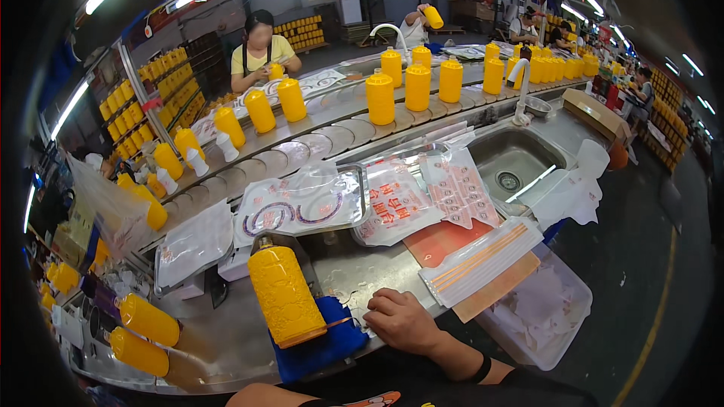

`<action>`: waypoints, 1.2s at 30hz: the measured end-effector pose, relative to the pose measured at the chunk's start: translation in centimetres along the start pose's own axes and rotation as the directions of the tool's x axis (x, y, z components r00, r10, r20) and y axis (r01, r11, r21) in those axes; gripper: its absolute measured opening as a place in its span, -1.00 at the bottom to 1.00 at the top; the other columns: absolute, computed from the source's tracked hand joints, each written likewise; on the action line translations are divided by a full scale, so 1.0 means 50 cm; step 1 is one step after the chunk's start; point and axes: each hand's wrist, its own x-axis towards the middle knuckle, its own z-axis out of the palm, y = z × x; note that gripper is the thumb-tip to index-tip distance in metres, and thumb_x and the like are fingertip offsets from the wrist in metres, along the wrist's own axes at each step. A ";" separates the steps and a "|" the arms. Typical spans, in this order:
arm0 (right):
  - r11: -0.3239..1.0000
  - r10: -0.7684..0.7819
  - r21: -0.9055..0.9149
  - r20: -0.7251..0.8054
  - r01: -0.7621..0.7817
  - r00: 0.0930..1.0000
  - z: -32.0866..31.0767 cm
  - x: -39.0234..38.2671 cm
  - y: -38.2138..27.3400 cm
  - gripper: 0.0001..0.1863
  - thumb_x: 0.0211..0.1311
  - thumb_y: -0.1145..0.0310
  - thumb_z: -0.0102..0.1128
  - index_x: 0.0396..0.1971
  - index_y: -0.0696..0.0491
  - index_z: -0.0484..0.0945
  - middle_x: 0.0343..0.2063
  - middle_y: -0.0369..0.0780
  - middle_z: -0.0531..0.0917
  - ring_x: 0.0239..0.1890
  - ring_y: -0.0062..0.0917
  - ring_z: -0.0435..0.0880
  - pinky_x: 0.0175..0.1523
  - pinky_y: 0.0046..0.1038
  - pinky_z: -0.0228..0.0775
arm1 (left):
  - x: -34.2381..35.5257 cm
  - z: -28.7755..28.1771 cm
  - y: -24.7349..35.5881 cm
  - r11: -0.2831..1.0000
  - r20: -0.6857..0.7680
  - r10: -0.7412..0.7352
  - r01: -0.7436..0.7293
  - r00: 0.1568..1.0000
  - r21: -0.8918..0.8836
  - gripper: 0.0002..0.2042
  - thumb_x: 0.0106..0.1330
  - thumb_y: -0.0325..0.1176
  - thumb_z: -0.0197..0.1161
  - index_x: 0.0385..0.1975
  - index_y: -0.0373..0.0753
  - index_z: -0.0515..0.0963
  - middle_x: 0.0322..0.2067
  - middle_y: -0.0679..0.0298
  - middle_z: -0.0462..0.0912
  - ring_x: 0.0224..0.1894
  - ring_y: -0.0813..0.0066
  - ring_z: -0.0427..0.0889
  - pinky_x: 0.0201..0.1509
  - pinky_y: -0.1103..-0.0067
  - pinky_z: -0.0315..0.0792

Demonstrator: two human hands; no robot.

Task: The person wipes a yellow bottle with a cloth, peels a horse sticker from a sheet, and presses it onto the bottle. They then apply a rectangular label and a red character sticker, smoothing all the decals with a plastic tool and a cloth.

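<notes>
A large yellow bottle (285,294) with a raised pattern lies tilted on a blue cloth (329,335) at the front of the metal bench. A thin orange-gold strip (338,322) runs from the bottle's base toward my right hand (401,321). That hand is closed beside the cloth, its fingers curled together; what they may pinch is too small to make out. Of my left side only part of the arm (265,396) shows at the lower edge, and its hand is not seen. Right of my right hand lies a white sheet with orange strips (483,260).
Decal sheets (294,207) cover trays behind the bottle. A sink (509,166) with a tap (520,94) is at the right, above a bin of scraps (539,309). Yellow bottles (381,99) line the conveyor (317,139). A person in yellow (264,56) works across it.
</notes>
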 end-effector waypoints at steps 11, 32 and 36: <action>1.000 0.001 -0.009 0.013 -0.001 1.000 -0.001 0.000 -0.001 -0.85 0.05 0.34 0.25 -0.34 -0.03 0.54 -0.23 -0.32 0.54 0.03 -0.45 0.50 -0.19 -0.36 0.30 | -0.036 -0.130 0.050 0.971 0.302 0.005 -0.077 0.953 0.225 -0.66 0.19 -0.12 0.26 -0.04 -0.03 0.57 0.08 0.14 0.42 0.17 0.05 0.36 0.23 0.27 0.26; 1.000 0.015 -0.014 0.052 -0.014 0.999 0.000 0.008 -0.006 -0.85 0.05 0.35 0.24 -0.34 -0.04 0.55 -0.26 -0.33 0.53 0.01 -0.45 0.50 -0.18 -0.35 0.31 | -0.587 -0.157 -0.076 0.740 -0.965 0.209 0.619 0.157 0.261 -0.83 0.28 -0.53 0.09 -0.15 -0.29 0.38 -0.15 0.20 0.44 -0.04 0.46 0.43 0.16 0.53 0.26; 1.000 0.026 -0.014 0.064 -0.026 0.998 -0.001 0.010 -0.008 -0.86 0.07 0.34 0.24 -0.34 -0.04 0.56 -0.26 -0.34 0.53 0.01 -0.46 0.50 -0.16 -0.36 0.31 | -0.580 -0.141 -0.105 0.788 -0.970 0.216 0.567 0.108 0.238 -0.80 0.30 -0.54 0.07 -0.10 -0.29 0.35 -0.13 0.21 0.43 -0.03 0.47 0.42 0.16 0.55 0.25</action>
